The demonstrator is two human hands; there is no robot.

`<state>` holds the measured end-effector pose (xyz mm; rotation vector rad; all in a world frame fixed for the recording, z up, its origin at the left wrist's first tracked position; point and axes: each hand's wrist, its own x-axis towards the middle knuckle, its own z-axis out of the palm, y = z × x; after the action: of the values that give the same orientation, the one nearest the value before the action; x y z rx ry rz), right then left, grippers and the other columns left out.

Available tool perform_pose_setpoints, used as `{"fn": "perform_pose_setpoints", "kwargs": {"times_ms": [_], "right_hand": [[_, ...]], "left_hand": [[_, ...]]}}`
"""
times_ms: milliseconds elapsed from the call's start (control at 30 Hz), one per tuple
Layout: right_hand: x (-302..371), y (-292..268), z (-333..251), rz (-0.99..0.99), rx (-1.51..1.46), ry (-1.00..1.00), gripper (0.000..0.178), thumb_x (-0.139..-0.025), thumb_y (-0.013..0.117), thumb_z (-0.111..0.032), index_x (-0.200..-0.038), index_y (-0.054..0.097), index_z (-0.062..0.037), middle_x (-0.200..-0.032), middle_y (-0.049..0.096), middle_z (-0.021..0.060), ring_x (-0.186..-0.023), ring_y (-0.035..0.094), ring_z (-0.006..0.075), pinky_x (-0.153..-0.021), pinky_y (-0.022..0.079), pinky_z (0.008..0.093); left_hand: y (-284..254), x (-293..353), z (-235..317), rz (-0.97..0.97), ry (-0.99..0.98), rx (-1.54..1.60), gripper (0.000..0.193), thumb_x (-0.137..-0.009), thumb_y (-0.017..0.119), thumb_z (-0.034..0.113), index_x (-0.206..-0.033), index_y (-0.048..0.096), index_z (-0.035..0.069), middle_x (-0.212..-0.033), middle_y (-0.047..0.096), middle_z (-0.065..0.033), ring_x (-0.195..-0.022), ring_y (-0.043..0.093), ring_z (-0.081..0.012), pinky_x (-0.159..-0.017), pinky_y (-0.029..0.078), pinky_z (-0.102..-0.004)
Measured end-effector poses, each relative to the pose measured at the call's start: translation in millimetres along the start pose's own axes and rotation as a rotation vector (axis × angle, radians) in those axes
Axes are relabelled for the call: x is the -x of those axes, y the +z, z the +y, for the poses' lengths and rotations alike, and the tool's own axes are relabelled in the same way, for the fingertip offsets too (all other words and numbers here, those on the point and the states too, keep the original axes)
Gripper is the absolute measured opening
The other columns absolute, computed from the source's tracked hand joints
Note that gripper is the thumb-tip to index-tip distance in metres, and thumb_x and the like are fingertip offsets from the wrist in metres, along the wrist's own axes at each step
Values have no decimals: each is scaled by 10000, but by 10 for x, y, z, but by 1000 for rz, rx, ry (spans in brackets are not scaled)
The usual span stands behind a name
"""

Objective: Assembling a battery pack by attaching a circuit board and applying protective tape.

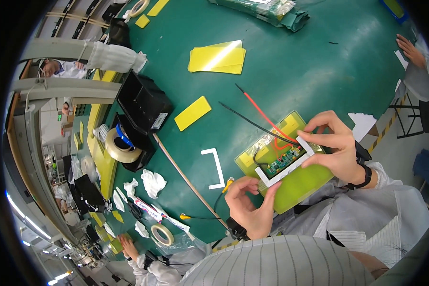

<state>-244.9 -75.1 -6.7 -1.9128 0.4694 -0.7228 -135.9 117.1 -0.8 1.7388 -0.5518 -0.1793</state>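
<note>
A yellow-green flat pack [295, 190] lies before me at the table's near edge, with a green circuit board [283, 161] on it. Along the board's near side and ends runs a white U-shaped strip [287, 174]. My left hand [250, 205] pinches the strip's left corner between thumb and fingers. At the other end my right hand [336, 148] has its thumb and fingertips closed on the strip's right corner. One red wire [260, 110] and one black wire [248, 118] stretch from the pack across the table. A second white U-shaped strip [218, 168] lies flat, left of the pack.
Yellow sheets [217, 58] and a single yellow piece [192, 113] lie farther off. Black bins [145, 102], tape rolls [162, 235] and crumpled white paper [153, 184] are to the left. Another person's hand [411, 51] rests at the far right; another worker's hand [127, 246] is at lower left.
</note>
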Motion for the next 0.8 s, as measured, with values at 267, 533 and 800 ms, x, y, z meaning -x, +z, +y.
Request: {"fn": "perform_pose_setpoints", "kwargs": {"times_ms": [267,533,800], "right_hand": [[23,-23,12,-6,-5,32,529,-618,913,-150,-1127,785,-84,-1087,643,62,-948,586,187,-728,455,298],[20,-11,0,-5,-2,25,588,-571,933,-199,-1125,783,-71,-1076,645,49,-996,573,210,-769,470,317],[15,-20,12,-4,16,-4,581,-593,935,-218,-1137,782,-84,-1077,653,37,-998,570,201,-758,477,307]], "left_hand": [[-51,-128,118,-140,-16,-238,626,-606,944,44,-1188,712,46,-1023,461,-36,-754,484,-121,-626,422,-250],[-46,-101,32,-84,-30,-115,643,-560,920,-25,-1163,708,47,-1047,476,-40,-758,457,-118,-665,415,-249],[-46,-101,2,-88,-29,-81,649,-562,913,-37,-1171,702,43,-1057,482,-46,-754,463,-120,-672,419,-251]]}}
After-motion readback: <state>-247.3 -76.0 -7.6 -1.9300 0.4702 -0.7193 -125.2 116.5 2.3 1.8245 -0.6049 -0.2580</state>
